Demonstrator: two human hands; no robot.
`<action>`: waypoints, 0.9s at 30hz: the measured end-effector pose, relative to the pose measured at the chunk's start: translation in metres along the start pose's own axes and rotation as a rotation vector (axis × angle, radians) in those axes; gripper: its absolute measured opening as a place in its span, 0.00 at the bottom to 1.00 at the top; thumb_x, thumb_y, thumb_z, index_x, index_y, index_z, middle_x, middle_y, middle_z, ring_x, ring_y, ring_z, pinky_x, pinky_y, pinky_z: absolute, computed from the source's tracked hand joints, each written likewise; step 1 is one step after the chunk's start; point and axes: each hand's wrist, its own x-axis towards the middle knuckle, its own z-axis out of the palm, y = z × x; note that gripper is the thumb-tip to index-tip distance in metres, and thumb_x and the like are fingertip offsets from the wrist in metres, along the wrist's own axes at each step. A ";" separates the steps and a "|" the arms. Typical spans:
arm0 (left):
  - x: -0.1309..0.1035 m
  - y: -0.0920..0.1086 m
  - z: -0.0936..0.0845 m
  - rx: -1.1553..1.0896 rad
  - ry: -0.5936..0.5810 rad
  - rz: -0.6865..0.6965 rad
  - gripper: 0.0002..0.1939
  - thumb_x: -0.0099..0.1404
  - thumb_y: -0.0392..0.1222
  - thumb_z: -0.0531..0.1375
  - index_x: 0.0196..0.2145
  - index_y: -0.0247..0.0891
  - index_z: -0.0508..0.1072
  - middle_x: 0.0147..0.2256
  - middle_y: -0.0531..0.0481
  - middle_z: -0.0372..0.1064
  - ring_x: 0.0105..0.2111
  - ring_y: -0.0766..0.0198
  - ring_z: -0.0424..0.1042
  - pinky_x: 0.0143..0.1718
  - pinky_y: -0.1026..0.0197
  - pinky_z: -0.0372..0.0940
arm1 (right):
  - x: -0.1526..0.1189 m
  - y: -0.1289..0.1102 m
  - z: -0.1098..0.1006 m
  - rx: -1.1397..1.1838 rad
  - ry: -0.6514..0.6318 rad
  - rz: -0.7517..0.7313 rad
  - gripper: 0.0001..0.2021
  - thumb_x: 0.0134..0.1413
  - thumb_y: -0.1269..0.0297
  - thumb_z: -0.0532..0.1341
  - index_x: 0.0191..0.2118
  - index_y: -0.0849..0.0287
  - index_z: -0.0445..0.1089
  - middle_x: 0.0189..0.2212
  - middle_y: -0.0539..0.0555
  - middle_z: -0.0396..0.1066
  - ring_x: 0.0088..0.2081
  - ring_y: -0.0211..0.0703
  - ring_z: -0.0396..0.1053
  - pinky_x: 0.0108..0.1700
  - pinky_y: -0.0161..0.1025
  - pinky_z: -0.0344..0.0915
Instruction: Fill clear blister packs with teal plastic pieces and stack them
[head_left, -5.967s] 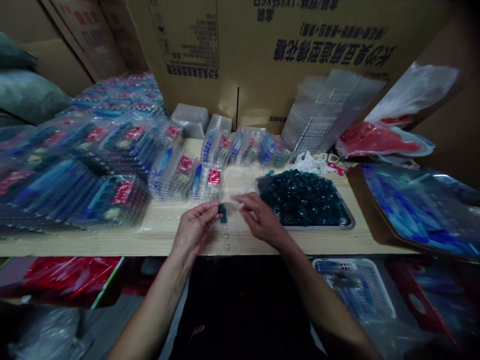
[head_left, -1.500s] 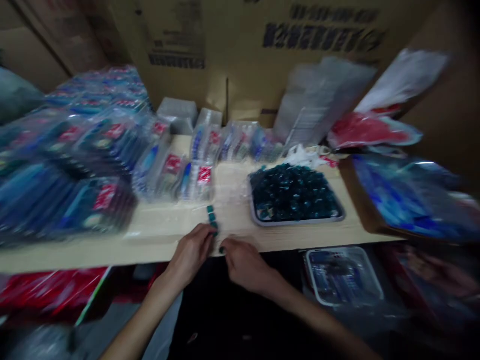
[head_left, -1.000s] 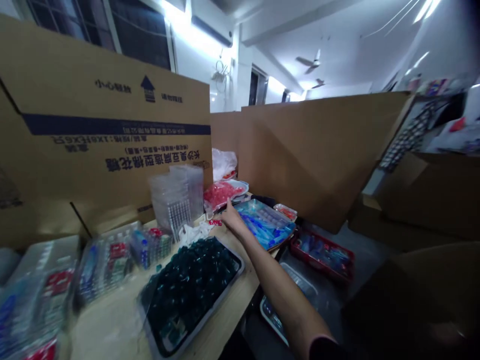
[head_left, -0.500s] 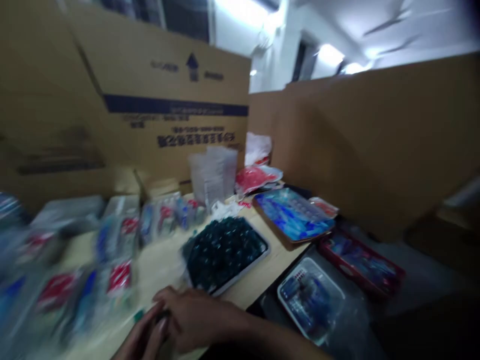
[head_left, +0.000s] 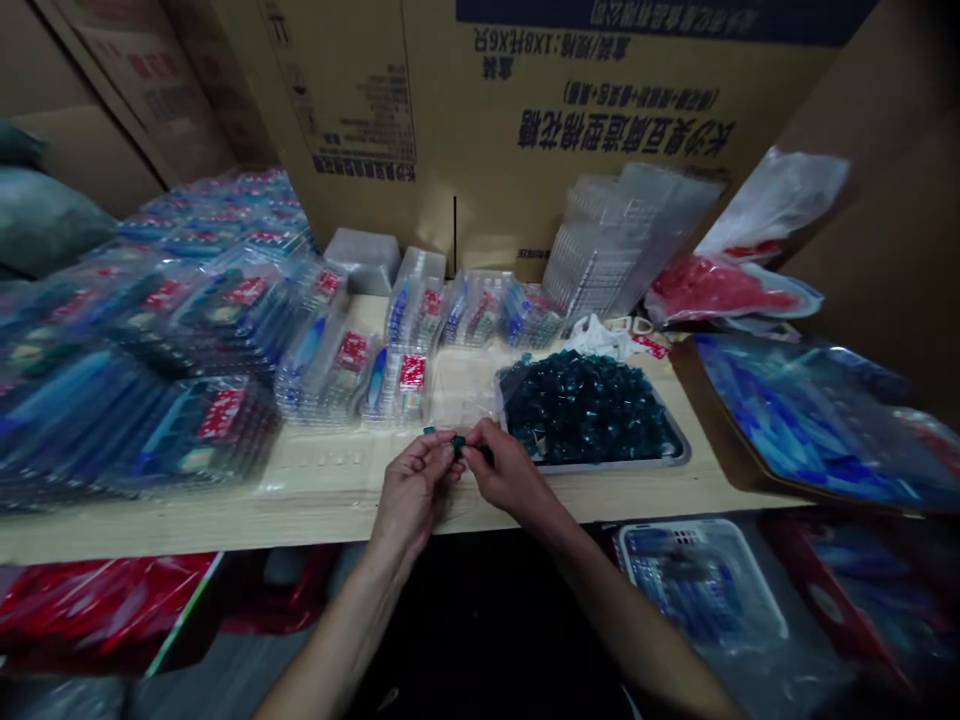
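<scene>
My left hand [head_left: 415,485] and my right hand [head_left: 504,468] meet over the front of the table, fingertips pinched together. Between them is a small dark green translucent piece [head_left: 458,442]. A second green piece [head_left: 429,430] shows at the left fingertips; whether it is held or lies behind them I cannot tell. Right beside my right hand stands a shallow tray [head_left: 684,452], heaped with dark green glassy pieces [head_left: 585,405]. Just beyond my left hand are clear plastic packs [head_left: 397,385] with blue items and red labels inside.
Many stacked packs [head_left: 217,320] fill the left side. Empty clear trays [head_left: 600,240] stand upright before a large cardboard box [head_left: 450,110]. To the right are a bag of red pieces [head_left: 724,290] and a carton of blue packets [head_left: 795,420]. A white basket [head_left: 701,580] sits below the table.
My view has swung left and down, bringing both forearms and the stacks on the left into sight. My hands stay close together, with a green piece now visible between the fingertips.
</scene>
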 end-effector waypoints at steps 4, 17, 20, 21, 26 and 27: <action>0.001 0.001 -0.004 0.015 0.026 -0.033 0.26 0.39 0.42 0.77 0.36 0.32 0.78 0.27 0.49 0.77 0.24 0.70 0.74 0.29 0.71 0.69 | 0.003 0.005 -0.001 0.087 -0.059 -0.004 0.03 0.55 0.64 0.56 0.33 0.57 0.62 0.27 0.48 0.66 0.29 0.37 0.63 0.32 0.34 0.59; -0.003 0.002 -0.011 0.303 -0.041 0.083 0.18 0.49 0.46 0.72 0.37 0.34 0.79 0.28 0.50 0.78 0.26 0.69 0.74 0.30 0.70 0.67 | 0.002 0.000 -0.004 -0.069 -0.118 0.010 0.00 0.53 0.68 0.54 0.32 0.56 0.61 0.25 0.48 0.66 0.28 0.38 0.63 0.33 0.34 0.57; -0.004 0.007 -0.016 0.486 -0.054 0.183 0.14 0.52 0.44 0.69 0.35 0.34 0.81 0.26 0.51 0.77 0.25 0.69 0.73 0.28 0.70 0.65 | -0.001 -0.002 -0.003 -0.080 -0.108 -0.035 0.01 0.53 0.68 0.55 0.32 0.57 0.62 0.26 0.49 0.67 0.28 0.38 0.64 0.33 0.34 0.57; -0.004 0.008 -0.017 0.490 -0.065 0.169 0.14 0.52 0.44 0.69 0.35 0.34 0.81 0.26 0.51 0.77 0.25 0.68 0.73 0.29 0.69 0.66 | -0.001 -0.002 -0.002 -0.067 -0.110 -0.035 0.01 0.53 0.68 0.55 0.32 0.57 0.62 0.27 0.49 0.67 0.29 0.38 0.64 0.33 0.34 0.57; -0.003 0.013 -0.018 0.320 -0.082 0.118 0.17 0.50 0.41 0.70 0.39 0.35 0.81 0.26 0.52 0.77 0.24 0.69 0.74 0.31 0.68 0.69 | 0.004 -0.003 -0.006 -0.016 -0.157 0.053 0.02 0.53 0.67 0.55 0.31 0.57 0.63 0.26 0.48 0.66 0.28 0.38 0.62 0.31 0.34 0.56; -0.003 0.014 -0.018 0.283 -0.092 0.105 0.17 0.50 0.41 0.70 0.39 0.35 0.81 0.27 0.51 0.77 0.26 0.69 0.75 0.32 0.69 0.69 | 0.005 -0.004 -0.007 -0.022 -0.155 0.070 0.02 0.53 0.66 0.55 0.31 0.57 0.63 0.25 0.48 0.65 0.28 0.37 0.61 0.31 0.34 0.55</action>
